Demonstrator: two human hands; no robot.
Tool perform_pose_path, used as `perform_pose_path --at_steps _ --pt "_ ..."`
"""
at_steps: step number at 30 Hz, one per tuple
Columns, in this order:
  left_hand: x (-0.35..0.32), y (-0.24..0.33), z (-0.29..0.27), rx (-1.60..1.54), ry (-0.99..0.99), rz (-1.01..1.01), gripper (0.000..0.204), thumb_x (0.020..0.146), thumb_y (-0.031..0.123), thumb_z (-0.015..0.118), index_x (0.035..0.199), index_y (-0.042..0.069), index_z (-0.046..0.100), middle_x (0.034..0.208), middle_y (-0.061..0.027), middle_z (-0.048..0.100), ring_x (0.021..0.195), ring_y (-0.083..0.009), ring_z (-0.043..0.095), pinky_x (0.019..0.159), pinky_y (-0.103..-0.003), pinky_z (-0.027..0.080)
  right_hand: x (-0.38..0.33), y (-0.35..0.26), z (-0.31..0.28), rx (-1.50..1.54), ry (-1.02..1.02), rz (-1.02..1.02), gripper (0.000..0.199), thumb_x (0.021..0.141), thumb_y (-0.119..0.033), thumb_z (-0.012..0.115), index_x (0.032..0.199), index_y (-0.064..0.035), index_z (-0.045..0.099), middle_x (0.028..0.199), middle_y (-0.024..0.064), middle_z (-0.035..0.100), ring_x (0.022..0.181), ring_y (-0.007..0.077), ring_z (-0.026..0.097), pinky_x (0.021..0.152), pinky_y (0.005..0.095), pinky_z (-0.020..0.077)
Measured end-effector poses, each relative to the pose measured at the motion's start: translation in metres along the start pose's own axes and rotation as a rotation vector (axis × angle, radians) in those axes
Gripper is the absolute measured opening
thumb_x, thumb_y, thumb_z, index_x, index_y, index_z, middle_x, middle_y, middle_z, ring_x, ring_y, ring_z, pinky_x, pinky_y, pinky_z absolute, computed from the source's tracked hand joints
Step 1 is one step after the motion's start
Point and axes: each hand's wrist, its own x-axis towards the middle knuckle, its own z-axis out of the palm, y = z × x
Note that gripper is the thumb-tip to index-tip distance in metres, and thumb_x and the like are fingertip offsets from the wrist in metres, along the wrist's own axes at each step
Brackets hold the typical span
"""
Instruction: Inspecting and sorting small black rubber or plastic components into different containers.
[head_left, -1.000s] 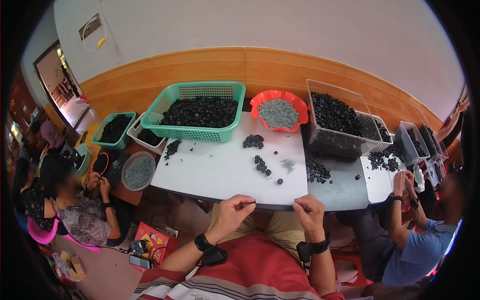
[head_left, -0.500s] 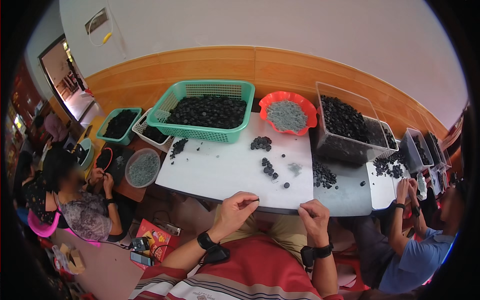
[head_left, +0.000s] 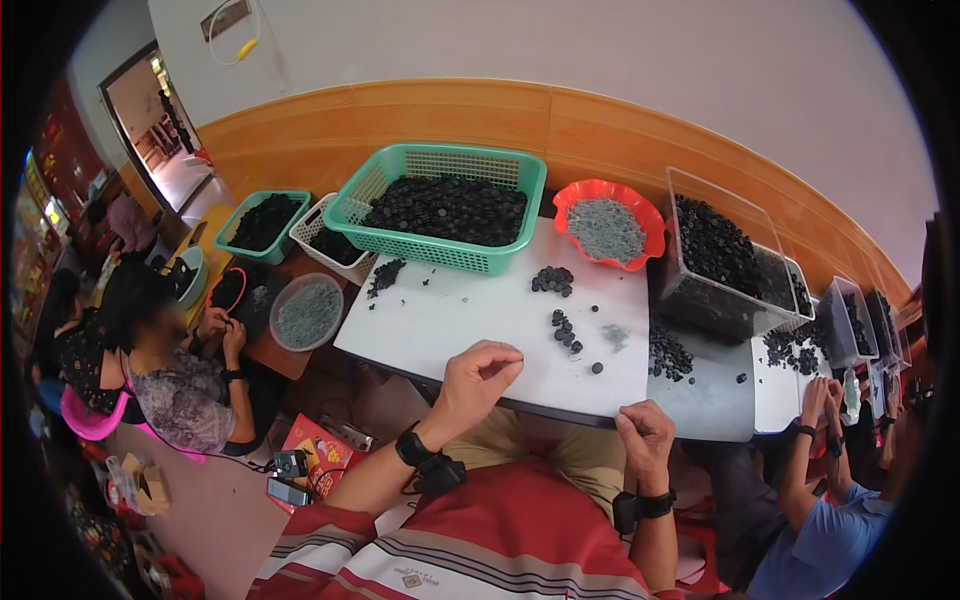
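Note:
My left hand [head_left: 482, 377] hovers over the front edge of the white table [head_left: 440, 320], thumb and forefinger pinched together; nothing shows between them. At the table's front edge further right, my right hand [head_left: 645, 432] is curled into a loose fist, and I see nothing in it. Both wrists wear black bands. Small black pieces lie in loose clusters [head_left: 565, 330] just beyond my hands, with another cluster [head_left: 552, 280] farther back.
A green basket [head_left: 400, 165] of black pieces stands at the back, a red bowl [head_left: 570, 195] of grey bits beside it, then a clear bin [head_left: 700, 300] of black pieces. A seated person [head_left: 170, 390] works at the left and another [head_left: 830, 520] at the right.
My left hand has moved forward over the table edge, away from my right hand, which stays at the edge. The view has shifted slightly.

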Motion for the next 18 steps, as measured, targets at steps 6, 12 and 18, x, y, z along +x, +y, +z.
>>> perform_pose_path --at_steps 6,12,18 --pt "0.072 0.029 -0.039 0.53 0.175 0.309 0.011 0.088 0.006 0.072 0.098 0.001 0.074 0.096 -0.0141 0.072 0.084 -0.0263 0.07 0.074 -0.033 0.056 -0.003 -0.001 -0.002 -0.046 -0.005 0.009 0.008 0.084 0.001 0.075 0.091 0.0019 0.072 0.078 0.0039 0.063 0.066 0.0106 0.054 0.06 0.0242 0.0421" --pt "0.163 0.024 -0.099 0.766 0.282 0.359 0.014 0.088 0.011 0.071 0.098 0.001 0.073 0.103 -0.0147 0.073 0.089 -0.0332 0.07 0.078 -0.041 0.056 -0.003 -0.002 0.001 -0.024 0.005 -0.006 0.007 0.084 0.001 0.074 0.091 0.0019 0.071 0.077 0.0042 0.062 0.066 0.0106 0.053 0.06 0.0245 0.0422" --pt "0.127 0.012 -0.056 0.778 0.254 0.48 0.017 0.086 0.011 0.073 0.101 0.003 0.073 0.111 -0.0138 0.071 0.104 -0.035 0.067 0.088 -0.043 0.054 0.002 -0.004 0.0 -0.114 0.018 0.009 0.009 0.083 0.001 0.074 0.091 0.0013 0.071 0.077 0.0059 0.063 0.065 0.0127 0.055 0.059 0.0255 0.0432"
